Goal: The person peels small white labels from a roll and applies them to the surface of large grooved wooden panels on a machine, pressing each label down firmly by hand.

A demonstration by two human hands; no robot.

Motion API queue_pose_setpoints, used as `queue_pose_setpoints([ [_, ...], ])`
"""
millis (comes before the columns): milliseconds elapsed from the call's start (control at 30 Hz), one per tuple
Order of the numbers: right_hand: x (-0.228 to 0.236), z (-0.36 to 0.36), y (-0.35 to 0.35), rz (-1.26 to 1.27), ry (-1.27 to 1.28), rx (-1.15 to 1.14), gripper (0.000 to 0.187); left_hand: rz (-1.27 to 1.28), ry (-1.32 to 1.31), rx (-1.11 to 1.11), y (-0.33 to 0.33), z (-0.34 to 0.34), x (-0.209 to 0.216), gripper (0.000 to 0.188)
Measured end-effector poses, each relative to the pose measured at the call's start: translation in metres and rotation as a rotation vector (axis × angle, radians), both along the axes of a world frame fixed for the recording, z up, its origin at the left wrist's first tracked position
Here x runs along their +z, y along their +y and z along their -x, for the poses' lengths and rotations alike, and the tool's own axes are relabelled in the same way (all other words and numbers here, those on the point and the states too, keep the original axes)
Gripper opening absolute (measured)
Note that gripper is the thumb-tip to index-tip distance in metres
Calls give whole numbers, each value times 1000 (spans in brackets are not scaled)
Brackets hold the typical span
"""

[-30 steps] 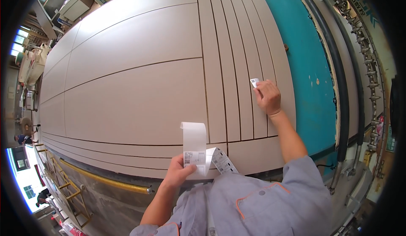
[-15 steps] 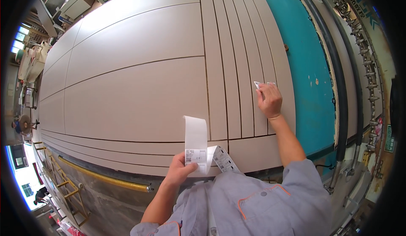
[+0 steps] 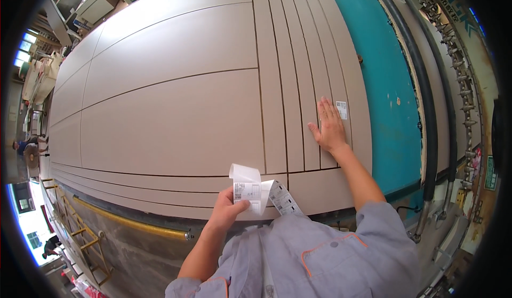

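My left hand is closed on a strip of white printed labels, its thumb across the front. The strip's upper end curls over, and a folded length trails to the right against my shirt. My right hand lies flat with fingers out on a narrow strip of the cut beige board. Right beside its fingers, a white label sits on the neighbouring narrow strip. Whatever is under the right palm is hidden.
Grooves divide the board into large panels and narrow strips. Beyond its right edge lies a teal machine bed, then thick black hoses. A yellow roller runs along the near left edge. Two people are far off at the left.
My right hand has gone from pinching a small label to lying flat on the board. The label at its right is now uncovered. The upper end of the strip has curled lower.
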State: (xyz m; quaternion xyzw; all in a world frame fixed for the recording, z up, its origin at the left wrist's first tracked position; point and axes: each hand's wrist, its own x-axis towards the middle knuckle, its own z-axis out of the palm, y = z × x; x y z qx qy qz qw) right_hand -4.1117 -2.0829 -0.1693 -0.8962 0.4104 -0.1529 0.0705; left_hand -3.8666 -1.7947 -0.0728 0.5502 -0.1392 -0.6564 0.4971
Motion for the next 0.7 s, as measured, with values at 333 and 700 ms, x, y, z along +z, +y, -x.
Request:
queue_pose_setpoints([
  [333,39,14,59,-219,11,8,58,90,22,91,-17,-4,1,34],
  [700,121,-72,168,-1226,-661,69,15,174,-102,37,-18,3,17,29],
])
